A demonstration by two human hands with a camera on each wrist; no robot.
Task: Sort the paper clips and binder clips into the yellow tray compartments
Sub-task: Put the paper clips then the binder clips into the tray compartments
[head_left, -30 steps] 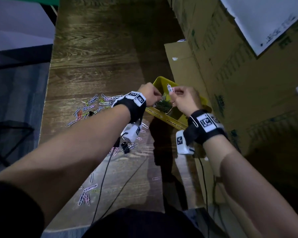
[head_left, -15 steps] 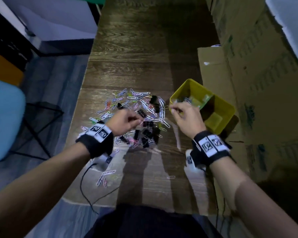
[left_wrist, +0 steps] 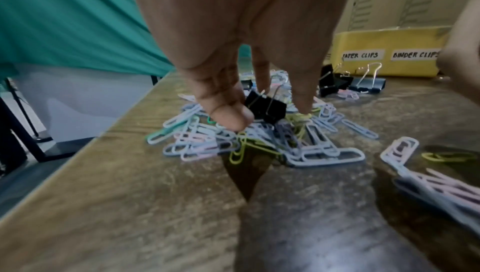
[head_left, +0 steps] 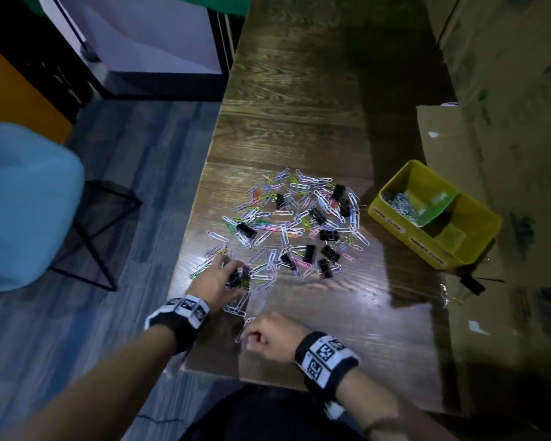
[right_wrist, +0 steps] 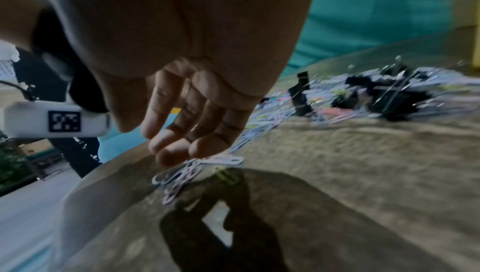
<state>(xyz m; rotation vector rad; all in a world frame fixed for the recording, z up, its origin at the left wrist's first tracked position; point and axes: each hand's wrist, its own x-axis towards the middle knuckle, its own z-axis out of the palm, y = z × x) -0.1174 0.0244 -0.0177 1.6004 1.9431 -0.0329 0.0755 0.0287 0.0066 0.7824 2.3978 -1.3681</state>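
Note:
A heap of pastel paper clips mixed with black binder clips lies mid-table. The yellow tray stands at the right edge. Its far compartment holds paper clips, and its front wall carries the labels PAPER CLIPS and BINDER CLIPS. My left hand is at the heap's near left corner. There its thumb and fingers pinch a black binder clip. My right hand sits near the table's front edge, its curled fingers closed over a few paper clips.
The dark wooden table is narrow, with its left edge close to my left hand. Cardboard boxes line the right side, and a stray binder clip lies on the cardboard there. A blue chair stands on the floor at left.
Both hands have left the tray and come back toward me, the left to the heap's near left corner, the right to the front edge. The head view has swung left.

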